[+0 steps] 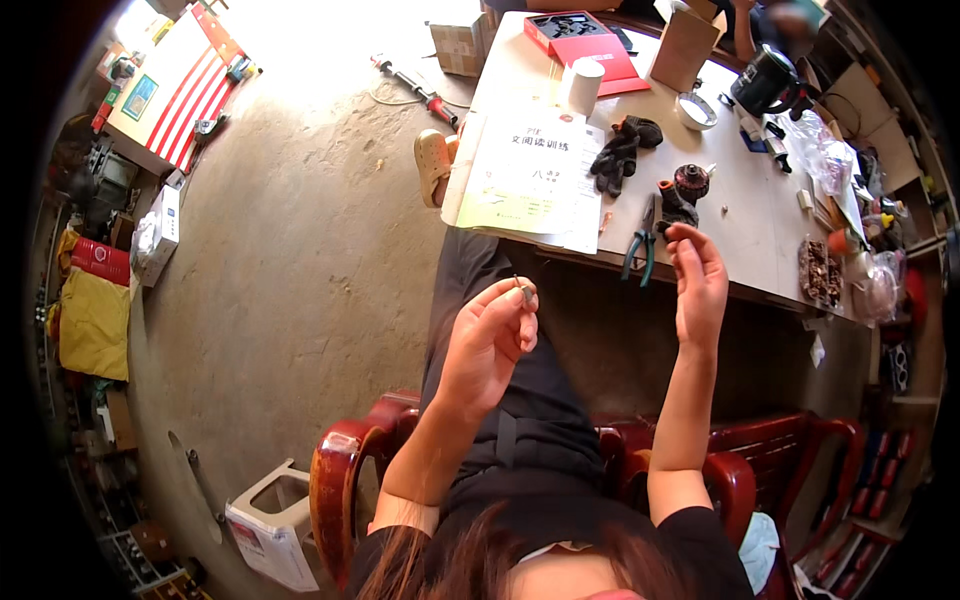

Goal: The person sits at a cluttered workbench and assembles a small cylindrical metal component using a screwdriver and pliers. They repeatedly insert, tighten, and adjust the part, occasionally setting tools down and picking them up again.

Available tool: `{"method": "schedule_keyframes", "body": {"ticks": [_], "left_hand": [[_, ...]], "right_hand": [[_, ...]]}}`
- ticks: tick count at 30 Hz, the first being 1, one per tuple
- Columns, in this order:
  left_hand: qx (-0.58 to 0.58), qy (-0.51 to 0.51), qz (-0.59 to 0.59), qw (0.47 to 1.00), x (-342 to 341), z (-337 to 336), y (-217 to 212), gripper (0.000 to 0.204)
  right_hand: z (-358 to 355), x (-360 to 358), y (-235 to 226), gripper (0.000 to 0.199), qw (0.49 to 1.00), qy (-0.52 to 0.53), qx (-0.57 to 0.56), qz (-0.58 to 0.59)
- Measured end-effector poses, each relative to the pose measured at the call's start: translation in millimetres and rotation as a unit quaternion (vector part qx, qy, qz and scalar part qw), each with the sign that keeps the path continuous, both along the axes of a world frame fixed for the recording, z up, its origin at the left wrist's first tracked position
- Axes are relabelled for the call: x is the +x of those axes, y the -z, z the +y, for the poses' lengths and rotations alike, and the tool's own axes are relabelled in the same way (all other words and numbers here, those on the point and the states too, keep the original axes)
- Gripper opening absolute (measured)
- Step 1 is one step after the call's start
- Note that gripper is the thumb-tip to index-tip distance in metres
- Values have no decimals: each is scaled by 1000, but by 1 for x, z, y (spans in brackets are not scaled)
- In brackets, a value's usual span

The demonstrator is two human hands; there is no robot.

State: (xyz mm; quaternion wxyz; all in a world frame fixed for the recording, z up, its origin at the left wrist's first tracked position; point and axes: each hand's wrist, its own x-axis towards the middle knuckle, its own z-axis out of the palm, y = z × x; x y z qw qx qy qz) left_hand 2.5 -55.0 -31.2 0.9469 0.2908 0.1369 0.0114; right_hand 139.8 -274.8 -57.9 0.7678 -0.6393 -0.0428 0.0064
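My left hand [490, 335] is raised above my lap, thumb and fingers pinched on a small, dark metal piece [526, 293] too small to name. Its thin tip sticks up past the fingertips. My right hand [701, 283] hovers at the near table edge, fingers loosely bent, with nothing visible in them. Just left of it lie pliers [641, 245] with teal handles, jaws pointing away from me. Beyond the fingertips are a dark glove-like item [677, 207] and a round, dark reddish part [691, 181] with a short shaft. A dark work glove [627, 155] lies farther back.
On the table [735, 245] are a workbook [520, 185], a white cylinder [581, 86], a tape roll [696, 111], a red case [600, 65], a black mug-like vessel [765, 80] and a tray of small brown parts [820, 270]. A person [745, 30] sits across. A red-and-black tool [420, 92] lies on the floor.
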Motion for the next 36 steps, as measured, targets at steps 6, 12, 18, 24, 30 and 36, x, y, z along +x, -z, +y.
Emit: {"method": "schedule_keyframes", "body": {"ticks": [6,12,18,24,30,36], "left_hand": [[33,-22,-3,999,-7,-2,1,15],[87,-38,-14,995,-17,-2,-3,17],[161,-74,-24,984,-26,2,-5,18],[255,-94,-16,962,-31,5,-11,18],[283,-104,-9,953,-36,13,-13,16],[330,-118,-36,936,-35,13,-6,16]], "right_hand": [[61,-65,-49,19,923,-89,-187,-323],[85,-71,-64,30,799,-81,-311,-508],[92,-73,-69,19,779,-62,-353,-515],[103,-77,-70,17,780,-68,-355,-511],[109,-84,-69,15,789,-68,-344,-504],[112,-79,-63,15,801,-52,-341,-490]]}}
